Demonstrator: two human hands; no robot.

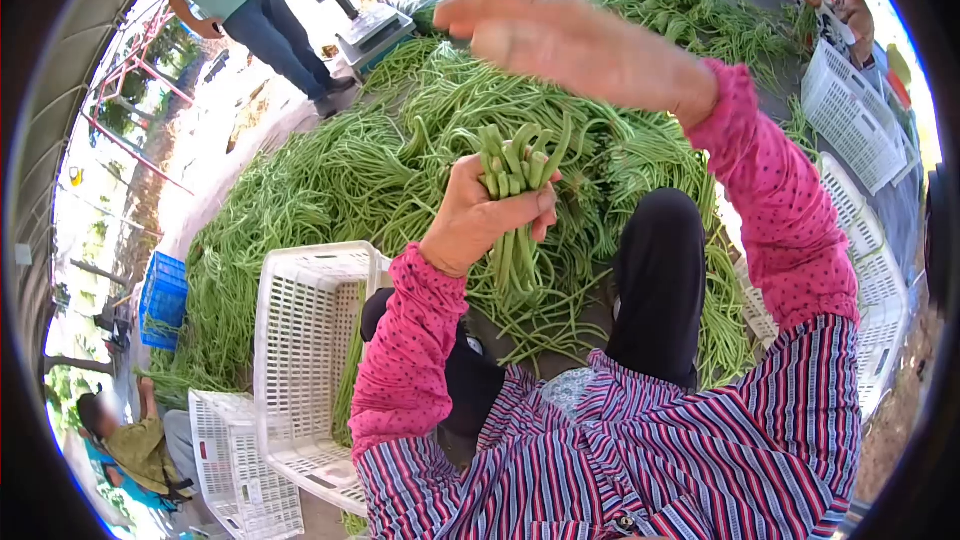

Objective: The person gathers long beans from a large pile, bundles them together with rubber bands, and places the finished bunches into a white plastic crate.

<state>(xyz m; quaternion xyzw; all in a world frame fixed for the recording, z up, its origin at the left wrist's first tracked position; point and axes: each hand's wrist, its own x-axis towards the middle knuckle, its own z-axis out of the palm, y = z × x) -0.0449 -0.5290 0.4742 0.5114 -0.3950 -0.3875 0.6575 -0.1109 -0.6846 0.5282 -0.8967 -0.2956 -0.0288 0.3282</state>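
Note:
Wrapped round a bundle of long beans (516, 162), my left hand (478, 218) is closed in front of my knees. The thick cut-looking ends stick up above the fist, and the long green tails hang below it. My right hand (575, 45) is raised above and beyond the bundle, apart from it. Its fingers are stretched out flat, slightly blurred, with nothing visible in them. Behind both hands spreads a large heap of loose long beans (330, 180) on the ground.
A white plastic crate (290, 340) with some beans stands at my left, another white crate (240, 470) beside it. More white crates (850, 115) line the right. A scale (370, 30) and a standing person (235, 0) are at the back; another person (150, 450) sits lower left.

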